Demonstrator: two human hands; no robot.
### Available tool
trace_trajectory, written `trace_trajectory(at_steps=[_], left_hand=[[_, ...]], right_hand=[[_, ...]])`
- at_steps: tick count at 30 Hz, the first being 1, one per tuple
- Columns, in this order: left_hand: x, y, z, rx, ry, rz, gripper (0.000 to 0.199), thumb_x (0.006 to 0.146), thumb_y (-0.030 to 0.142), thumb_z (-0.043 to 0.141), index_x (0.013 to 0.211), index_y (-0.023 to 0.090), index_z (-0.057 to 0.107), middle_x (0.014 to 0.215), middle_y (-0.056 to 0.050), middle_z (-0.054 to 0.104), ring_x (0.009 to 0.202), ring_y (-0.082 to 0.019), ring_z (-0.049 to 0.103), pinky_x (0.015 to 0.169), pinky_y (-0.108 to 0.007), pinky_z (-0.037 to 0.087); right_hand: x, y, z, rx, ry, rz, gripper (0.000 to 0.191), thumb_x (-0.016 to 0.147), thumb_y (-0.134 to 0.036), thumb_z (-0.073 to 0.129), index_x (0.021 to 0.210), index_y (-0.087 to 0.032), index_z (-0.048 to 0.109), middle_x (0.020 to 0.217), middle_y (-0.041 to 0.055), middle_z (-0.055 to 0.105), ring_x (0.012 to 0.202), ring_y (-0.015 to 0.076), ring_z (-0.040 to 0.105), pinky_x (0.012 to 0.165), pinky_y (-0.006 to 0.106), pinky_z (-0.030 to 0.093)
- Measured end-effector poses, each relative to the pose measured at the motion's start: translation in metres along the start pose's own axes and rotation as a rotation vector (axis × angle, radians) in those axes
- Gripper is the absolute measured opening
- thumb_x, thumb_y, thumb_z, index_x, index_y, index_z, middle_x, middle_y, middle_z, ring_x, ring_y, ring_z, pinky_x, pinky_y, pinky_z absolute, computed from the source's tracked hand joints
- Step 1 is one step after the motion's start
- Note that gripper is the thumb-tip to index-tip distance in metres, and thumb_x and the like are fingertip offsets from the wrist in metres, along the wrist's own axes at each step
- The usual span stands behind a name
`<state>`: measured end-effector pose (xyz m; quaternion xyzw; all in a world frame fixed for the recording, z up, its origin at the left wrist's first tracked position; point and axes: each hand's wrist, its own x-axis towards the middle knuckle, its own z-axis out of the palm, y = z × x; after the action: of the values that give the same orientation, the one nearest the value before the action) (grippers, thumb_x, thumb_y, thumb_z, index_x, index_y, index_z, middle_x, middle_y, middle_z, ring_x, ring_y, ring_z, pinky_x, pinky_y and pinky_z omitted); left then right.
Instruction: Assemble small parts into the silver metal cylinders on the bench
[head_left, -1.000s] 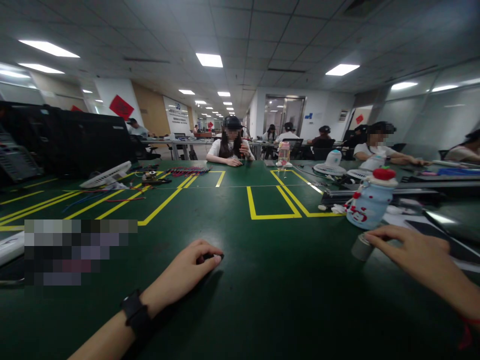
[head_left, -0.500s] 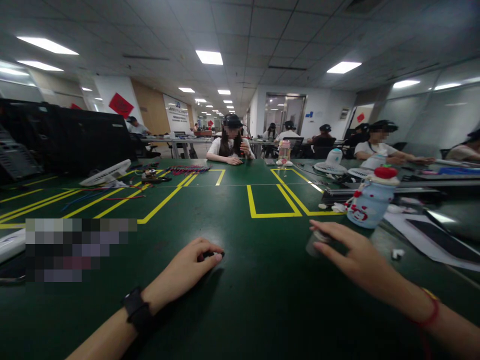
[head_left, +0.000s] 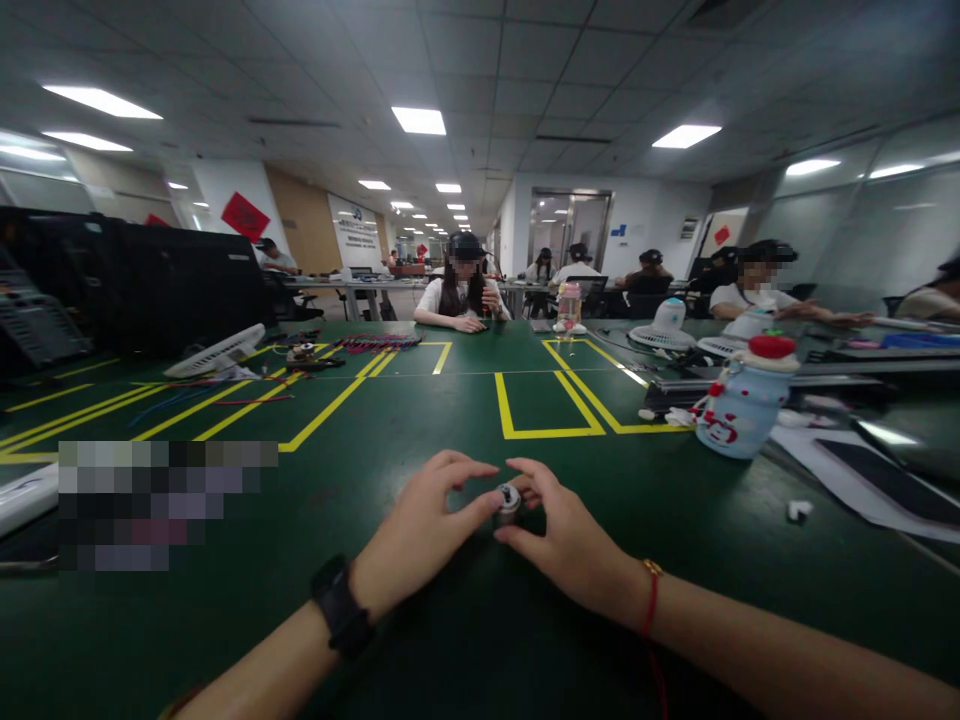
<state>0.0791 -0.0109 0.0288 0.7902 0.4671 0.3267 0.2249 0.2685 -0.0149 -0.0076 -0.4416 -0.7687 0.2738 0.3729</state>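
Note:
A small grey metal-looking cylinder point(head_left: 508, 510) is between my two hands, low over the green table point(head_left: 420, 660); whether it touches the tabletop is unclear. A small dark piece point(head_left: 508, 493) shows at its top. My right hand point(head_left: 574, 520) curves loosely around the cylinder's right side, thumb in front and fingers behind. My left hand point(head_left: 431, 515) is at the other side, thumb tip against the upper rim, index finger stretched out above and apart from the thumb. Its other fingers are mostly hidden.
A blue bottle with a red lid point(head_left: 746, 400) and a dark tablet-like slab point(head_left: 892, 480) are at the right. Small white pieces point(head_left: 799, 512) lie nearer. Wires point(head_left: 247, 400) and a white fan point(head_left: 217, 350) are at the left. A person point(head_left: 461, 290) sits opposite.
My right hand has moved left with the cylinder, and my left hand has moved right to meet it. The left fingers, pinched on a small dark piece before, are now spread.

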Motion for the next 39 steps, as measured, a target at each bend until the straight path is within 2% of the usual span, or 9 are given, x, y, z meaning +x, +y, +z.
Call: trace_trajectory(at_steps=[5,11,16,19,25,30,32,35,39], left_hand=[[0.008,0.006,0.003,-0.020,0.094,0.035,0.023,0.085,0.039,0.053,0.087,0.024,0.071,0.095,-0.003,0.060,0.091,-0.018,0.056,0.082,-0.031,0.044],[-0.007,-0.028,0.012,0.187,-0.079,-0.033,0.019,0.082,0.039,0.057,0.093,0.035,0.072,0.110,-0.001,0.061,0.101,-0.024,0.052,0.089,-0.042,0.039],[-0.010,-0.037,0.022,0.265,-0.106,-0.053,0.023,0.080,0.043,0.058,0.100,0.039,0.069,0.123,-0.001,0.057,0.108,-0.029,0.048,0.091,-0.047,0.037],[-0.011,-0.039,0.006,0.175,-0.108,-0.092,0.033,0.082,0.045,0.055,0.111,0.034,0.064,0.125,-0.002,0.055,0.113,-0.028,0.048,0.097,-0.045,0.034],[-0.021,-0.053,-0.034,-0.056,-0.129,-0.268,0.038,0.085,0.049,0.046,0.112,0.027,0.062,0.112,-0.004,0.063,0.100,-0.024,0.059,0.086,-0.036,0.044],[-0.024,-0.058,-0.035,-0.115,-0.138,-0.322,0.039,0.085,0.050,0.045,0.110,0.026,0.061,0.106,-0.003,0.065,0.097,-0.024,0.060,0.084,-0.035,0.045],[-0.023,-0.058,-0.033,-0.113,-0.149,-0.308,0.039,0.085,0.051,0.045,0.109,0.025,0.061,0.104,-0.004,0.065,0.096,-0.024,0.060,0.083,-0.036,0.045],[-0.023,-0.056,-0.031,-0.094,-0.153,-0.294,0.040,0.083,0.052,0.046,0.107,0.024,0.063,0.103,-0.004,0.065,0.094,-0.025,0.061,0.082,-0.036,0.046],[-0.023,-0.055,-0.032,-0.056,-0.131,-0.281,0.038,0.083,0.051,0.047,0.102,0.024,0.065,0.105,-0.004,0.066,0.099,-0.025,0.060,0.086,-0.035,0.045]], right_hand=[[-0.001,0.001,0.001,0.015,0.022,-0.021,0.057,0.070,-0.021,0.067,0.121,-0.021,0.042,0.105,0.0041,0.060,0.095,0.0145,0.057,0.086,0.032,0.046],[-0.002,0.006,0.005,-0.010,0.048,-0.080,0.049,0.070,-0.018,0.063,0.116,-0.022,0.046,0.107,0.0046,0.058,0.095,0.0150,0.056,0.086,0.032,0.046],[-0.001,0.006,0.003,-0.054,0.067,-0.095,0.055,0.070,-0.022,0.064,0.121,-0.026,0.045,0.112,0.0025,0.057,0.099,0.0146,0.056,0.089,0.032,0.045],[-0.006,0.008,-0.024,-0.160,0.146,-0.089,0.048,0.072,-0.028,0.062,0.118,-0.027,0.049,0.114,0.0020,0.058,0.102,0.0159,0.055,0.091,0.033,0.044],[-0.052,0.057,-0.129,-0.535,0.428,0.188,0.046,0.072,-0.046,0.058,0.112,-0.023,0.055,0.107,0.0066,0.062,0.091,0.0227,0.060,0.075,0.036,0.049],[-0.082,0.102,-0.175,-0.676,0.380,0.372,0.056,0.069,-0.057,0.055,0.113,-0.023,0.053,0.102,0.0070,0.063,0.088,0.0244,0.061,0.071,0.037,0.048],[-0.081,0.100,-0.170,-0.792,0.428,0.310,0.067,0.065,-0.061,0.057,0.118,-0.020,0.049,0.112,0.0104,0.059,0.101,0.0293,0.055,0.083,0.045,0.043],[-0.068,0.074,-0.138,-0.986,0.565,0.126,0.075,0.065,-0.060,0.058,0.126,-0.019,0.045,0.132,0.0144,0.042,0.121,0.0360,0.037,0.095,0.054,0.028],[-0.037,0.021,-0.063,-0.890,0.282,-0.121,0.046,0.077,-0.051,0.053,0.120,-0.036,0.052,0.139,0.0044,0.035,0.122,0.0301,0.032,0.096,0.051,0.023]])
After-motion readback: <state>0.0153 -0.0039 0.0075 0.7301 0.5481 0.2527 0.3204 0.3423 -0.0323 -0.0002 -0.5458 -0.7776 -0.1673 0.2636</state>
